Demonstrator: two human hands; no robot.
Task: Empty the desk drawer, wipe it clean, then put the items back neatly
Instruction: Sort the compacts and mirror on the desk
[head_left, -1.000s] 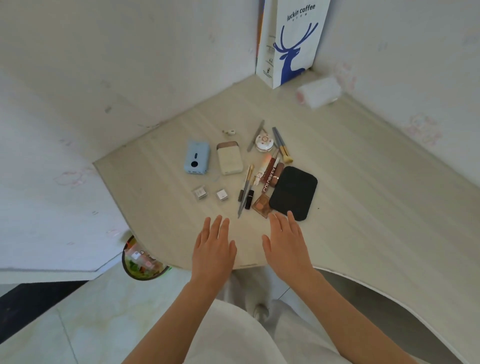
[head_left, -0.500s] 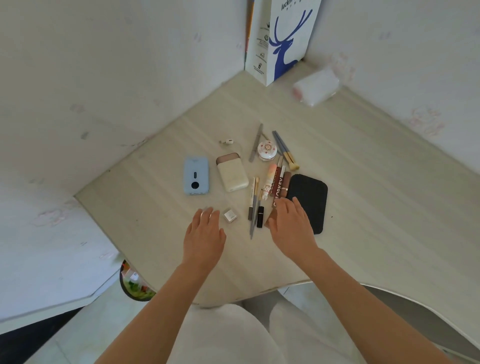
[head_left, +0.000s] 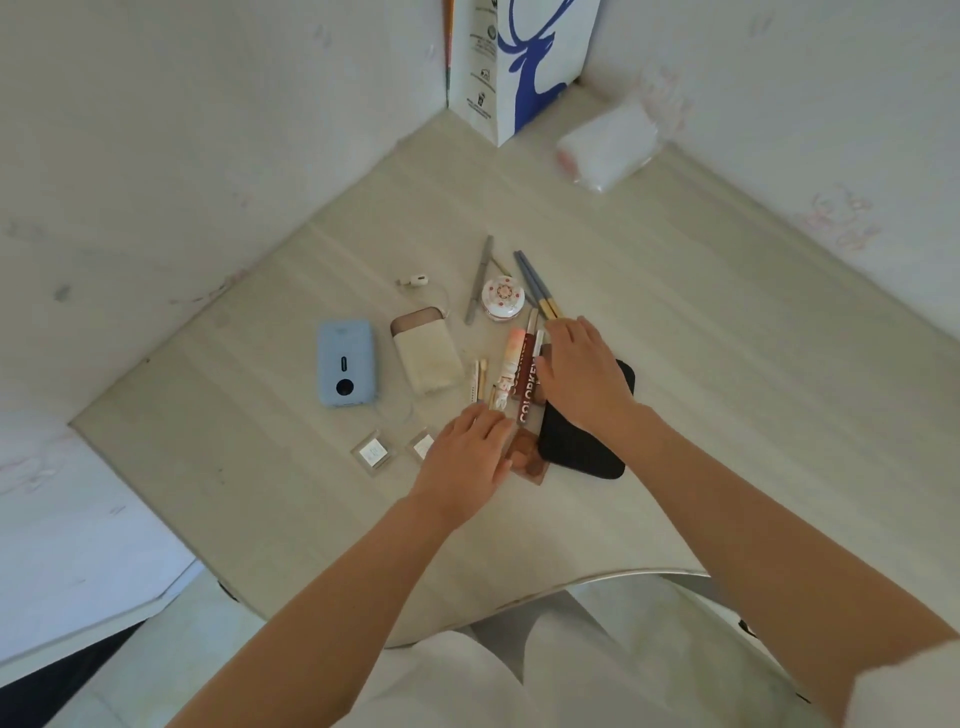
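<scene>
Both hands were down among the cosmetics on the desk (head_left: 727, 364). The left hand (head_left: 467, 457) lay flat, fingers straight, over the near ends of the pencils (head_left: 480, 376) and beside the brown palette (head_left: 530, 457). The right hand (head_left: 582, 379) rested, fingers extended, across the black pouch (head_left: 587, 452), fingertips at the far ends of the tubes; whether they actually pressed anything I couldn't tell. The labelled tube (head_left: 527, 387) and the peach tube (head_left: 509, 369) ran lengthwise away from the person, side by side, caps toward the wall. The two brushes (head_left: 535, 283) and the grey stick (head_left: 479, 278) lay on the same away-pointing line, flanking the round compact (head_left: 502, 297). To the left sat the blue power bank (head_left: 347, 362) and the beige case (head_left: 427, 358), long axes likewise pointing away, with two small square boxes (head_left: 373, 451) nearer the front edge. Bare desktop stretched to the right of the pouch, out to the wall. A paper bag (head_left: 514, 67) stood in the corner.
</scene>
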